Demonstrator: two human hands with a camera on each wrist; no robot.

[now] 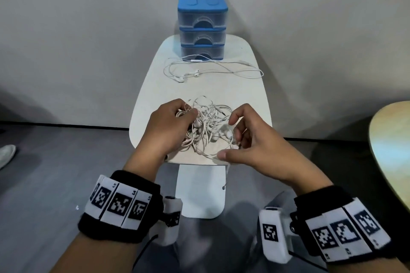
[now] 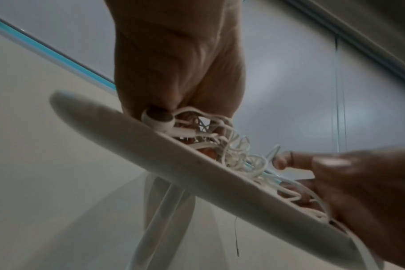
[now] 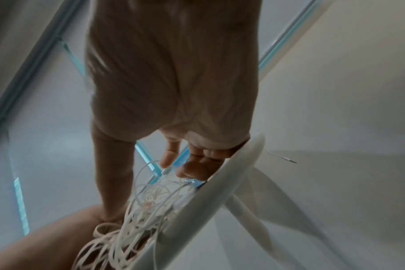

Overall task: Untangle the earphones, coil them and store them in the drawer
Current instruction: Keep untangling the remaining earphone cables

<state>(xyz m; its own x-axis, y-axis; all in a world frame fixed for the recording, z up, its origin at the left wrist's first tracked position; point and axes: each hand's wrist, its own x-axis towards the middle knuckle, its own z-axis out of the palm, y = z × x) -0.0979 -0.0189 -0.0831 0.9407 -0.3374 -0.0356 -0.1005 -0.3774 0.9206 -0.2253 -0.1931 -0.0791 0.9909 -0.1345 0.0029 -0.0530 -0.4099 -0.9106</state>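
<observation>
Surroundings: blue drawer unit [image 1: 202, 25], three translucent drawers, all closed, at far end of small white table [image 1: 248, 104]; a second, loose earphone set [image 1: 206, 68] lies spread just in front of it.
Tangle: knotted white earphones [image 1: 207, 126] on near half of table, thin glossy cords, rounded buds; one cord hangs over the near edge.
Left hand [image 1: 170, 126]: fingers curled into the tangle's left side, gripping cords.
Right hand [image 1: 250, 139]: fingers curled at right side; grip cannot be told.
Floor: grey; rounded wooden tabletop [image 1: 390, 150] at right.
</observation>
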